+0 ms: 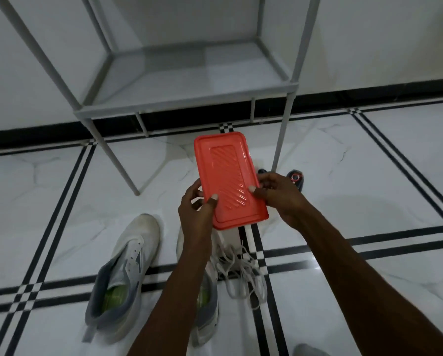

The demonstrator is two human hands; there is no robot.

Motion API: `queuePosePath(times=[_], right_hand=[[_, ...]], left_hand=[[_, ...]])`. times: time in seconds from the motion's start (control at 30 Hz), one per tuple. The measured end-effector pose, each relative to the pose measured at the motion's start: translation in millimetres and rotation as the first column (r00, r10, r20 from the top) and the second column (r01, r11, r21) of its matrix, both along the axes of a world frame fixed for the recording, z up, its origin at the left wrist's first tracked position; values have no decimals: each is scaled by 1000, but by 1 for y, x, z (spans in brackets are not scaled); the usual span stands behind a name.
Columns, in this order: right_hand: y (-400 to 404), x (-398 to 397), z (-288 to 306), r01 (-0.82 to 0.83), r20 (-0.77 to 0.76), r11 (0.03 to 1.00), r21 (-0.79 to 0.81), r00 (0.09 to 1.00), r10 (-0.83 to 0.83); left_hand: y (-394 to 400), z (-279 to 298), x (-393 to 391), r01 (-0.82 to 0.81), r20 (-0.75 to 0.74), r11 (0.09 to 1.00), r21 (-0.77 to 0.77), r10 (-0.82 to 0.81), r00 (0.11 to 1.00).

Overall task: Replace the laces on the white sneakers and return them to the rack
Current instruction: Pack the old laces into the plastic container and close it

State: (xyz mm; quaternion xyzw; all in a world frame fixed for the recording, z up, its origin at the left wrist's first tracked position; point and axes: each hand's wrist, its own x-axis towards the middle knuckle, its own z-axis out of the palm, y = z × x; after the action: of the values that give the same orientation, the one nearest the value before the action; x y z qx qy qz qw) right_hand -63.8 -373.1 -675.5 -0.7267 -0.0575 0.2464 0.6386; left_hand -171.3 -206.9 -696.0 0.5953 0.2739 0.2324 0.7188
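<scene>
Hands at centre hold a red rectangular lid (229, 179) above the tiled floor (369, 176): the left hand (196, 210) pinches its left edge, thumb on top, and the right hand (279, 195) grips its right edge likewise. Below, two white sneakers lie unlaced on the floor, left sneaker (126, 268) fully visible, right sneaker (207, 291) partly hidden by the left forearm. Loose white laces (243, 271) lie just beside the right sneaker. Behind stands the grey rack (189, 98).

Red-orange lid (229, 178) with diagonal ribbing; white sneakers (133, 263) with grey heels and green insoles; white laces (241, 268); grey rack (189, 104); white marbled floor (369, 176) with black stripes.
</scene>
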Motion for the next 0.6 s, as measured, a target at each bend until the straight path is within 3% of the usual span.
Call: queuePosePath(times=[0.2,0.37,0.6], right_hand=[[-12,-4,53,-36,52,996,86,998,31],[-10,1,101,-68,140,996,64,988,59],[-18,11,155,-166,123,985,49,980,159]], left_hand=[[2,57,0,45,81,996,81,-52,995],[8,110,4,85,145,991,105,-100,984],[12,153,6,125,204,989,78,-138,969]])
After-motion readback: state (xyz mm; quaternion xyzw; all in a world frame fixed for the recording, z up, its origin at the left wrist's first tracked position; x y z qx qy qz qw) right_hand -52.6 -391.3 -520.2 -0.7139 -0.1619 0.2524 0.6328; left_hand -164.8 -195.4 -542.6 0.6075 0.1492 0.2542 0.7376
